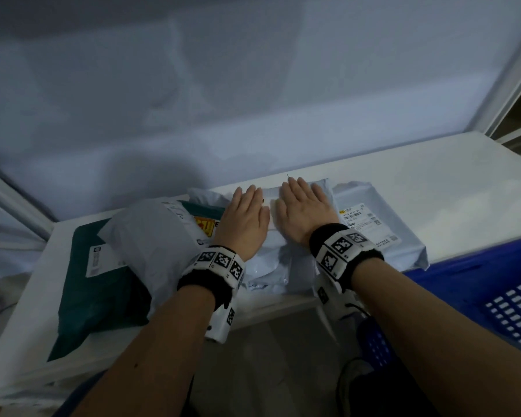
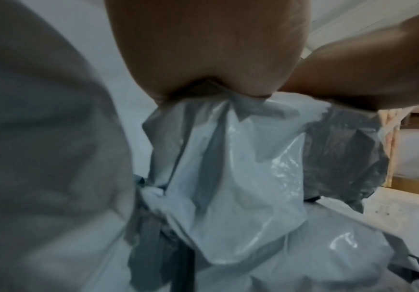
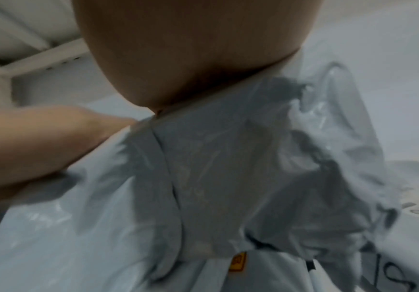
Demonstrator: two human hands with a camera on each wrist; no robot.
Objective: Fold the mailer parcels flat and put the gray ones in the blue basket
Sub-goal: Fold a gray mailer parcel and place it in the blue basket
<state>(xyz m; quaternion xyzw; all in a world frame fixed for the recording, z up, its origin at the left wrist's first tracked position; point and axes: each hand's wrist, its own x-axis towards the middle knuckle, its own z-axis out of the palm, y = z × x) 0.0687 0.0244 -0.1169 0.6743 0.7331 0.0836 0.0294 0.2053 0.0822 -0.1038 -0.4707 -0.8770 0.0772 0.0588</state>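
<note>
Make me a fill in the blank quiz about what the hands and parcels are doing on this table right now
1. Both hands, left hand and right hand, press ____ on the gray mailer.
2. The basket at the table's right is ____ in color.
3. The mailer at the far left of the table is dark ____.
4. The gray mailer with the label lies to the ____ of the hands.

Missing words: flat; blue; green; right

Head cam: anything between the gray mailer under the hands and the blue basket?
Yes. In the head view another gray mailer, label up, lies flat between the pressed gray mailer and the blue basket; its near corner reaches the basket rim.
</note>
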